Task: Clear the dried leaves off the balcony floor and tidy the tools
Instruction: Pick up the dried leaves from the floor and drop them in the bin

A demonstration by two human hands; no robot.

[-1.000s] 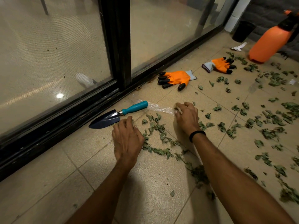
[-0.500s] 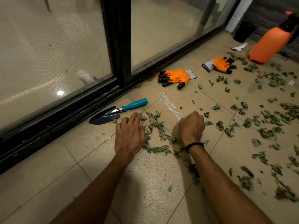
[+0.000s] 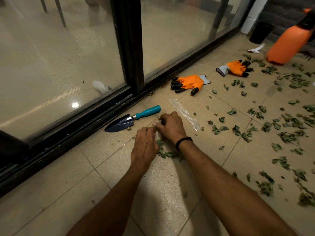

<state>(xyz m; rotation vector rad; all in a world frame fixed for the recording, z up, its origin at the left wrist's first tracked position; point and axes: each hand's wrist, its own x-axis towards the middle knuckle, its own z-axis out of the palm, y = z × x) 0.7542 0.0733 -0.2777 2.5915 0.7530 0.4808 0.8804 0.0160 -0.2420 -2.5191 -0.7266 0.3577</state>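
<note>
Just beside the trowel [image 3: 127, 120], the left hand [image 3: 144, 147] and right hand [image 3: 171, 127] press together, fingers curled round dried leaves [image 3: 162, 151], so they should squeeze gently and lift slowly.

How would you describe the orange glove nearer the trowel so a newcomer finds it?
Follow the black door track to just right of the upright door post. The glove lies beside the track, beyond the teal-handled trowel. Unlike the other glove by the orange sprayer, its black fingertips point left, grey cuff right.
</note>
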